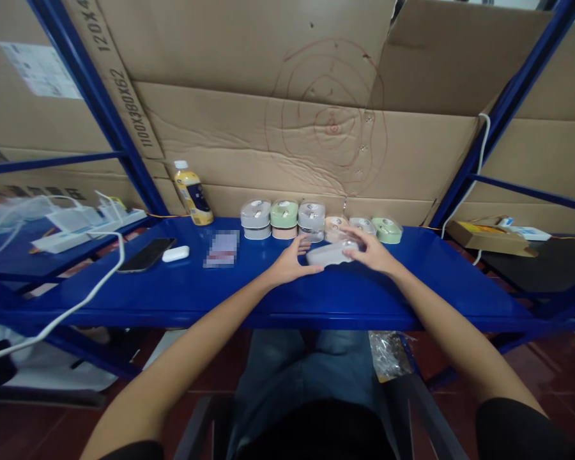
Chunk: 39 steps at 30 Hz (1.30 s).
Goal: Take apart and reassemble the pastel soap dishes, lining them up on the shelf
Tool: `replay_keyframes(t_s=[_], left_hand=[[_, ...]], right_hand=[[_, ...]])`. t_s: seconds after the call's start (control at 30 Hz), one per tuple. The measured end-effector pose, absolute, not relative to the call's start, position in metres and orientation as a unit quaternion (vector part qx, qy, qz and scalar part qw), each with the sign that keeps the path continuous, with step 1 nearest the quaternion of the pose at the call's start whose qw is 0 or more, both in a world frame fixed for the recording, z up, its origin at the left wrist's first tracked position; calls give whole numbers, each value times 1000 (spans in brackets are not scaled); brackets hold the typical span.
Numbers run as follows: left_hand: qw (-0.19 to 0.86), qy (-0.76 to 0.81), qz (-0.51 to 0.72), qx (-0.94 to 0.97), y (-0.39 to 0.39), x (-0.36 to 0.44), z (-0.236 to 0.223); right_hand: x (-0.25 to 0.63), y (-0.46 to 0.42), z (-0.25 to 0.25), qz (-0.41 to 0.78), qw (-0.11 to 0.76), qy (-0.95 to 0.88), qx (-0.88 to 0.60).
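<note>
**A:** Where does our piece lie?

**B:** On the blue steel shelf, about midway between its front and back edges, a little right of centre. It's a pale grey plastic case, an oblong with rounded ends and a smooth, faintly glossy shell.

**A:** Which way does it run?

**B:** Its long axis runs roughly along the shelf, with the right end angled slightly toward the back edge.

**A:** And our hands?

**B:** Together on it, one at each end. Our right hand lies over the right end, fingers draped across the top, so it's the closer of the two. Our left hand comes in from the left, fingertips at the near corner, thumb raised behind. Whether either is clamped, we can't tell.

**A:** What's around it?

**B:** A row of squat lidded tubs in grey, green and peach stands along the back edge, just beside our fingers. Further left lie a black phone and a white earbud case.
</note>
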State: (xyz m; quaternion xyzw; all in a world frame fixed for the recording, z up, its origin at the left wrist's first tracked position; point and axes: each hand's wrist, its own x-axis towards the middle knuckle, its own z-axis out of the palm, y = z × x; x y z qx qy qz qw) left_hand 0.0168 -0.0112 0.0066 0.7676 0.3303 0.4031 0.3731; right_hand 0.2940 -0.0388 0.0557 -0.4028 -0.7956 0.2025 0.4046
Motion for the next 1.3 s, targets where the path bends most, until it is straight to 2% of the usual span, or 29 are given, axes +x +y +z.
replay_keyframes(t_s=[0.1,0.23,0.43,0.57,0.7,0.93,1.07,1.17,1.3], left_hand=[[382,323,384,776,-11,11,5],[330,321,357,813,-16,7,10],[203,325,332,862,-22,6,17],[168,322,289,886,-23,4,16],[159,326,284,888,-24,4,18],[143,390,444,794,-8,-5,23],[122,434,478,754,-3,-11,22],[105,425,462,772,-9,-11,23],[113,357,362,854,-23,-4,24]], right_hand=[[292,-39,43,267,364,-824,-343],[297,-31,35,345,327,-819,-320],[310,-21,42,417,407,-733,-350],[314,-15,43,397,463,-698,-375],[313,-11,43,381,483,-686,-389],[313,-14,50,339,500,-676,-423],[313,-17,55,350,511,-666,-416],[313,-21,57,352,507,-676,-403],[313,-30,63,305,453,-736,-400]])
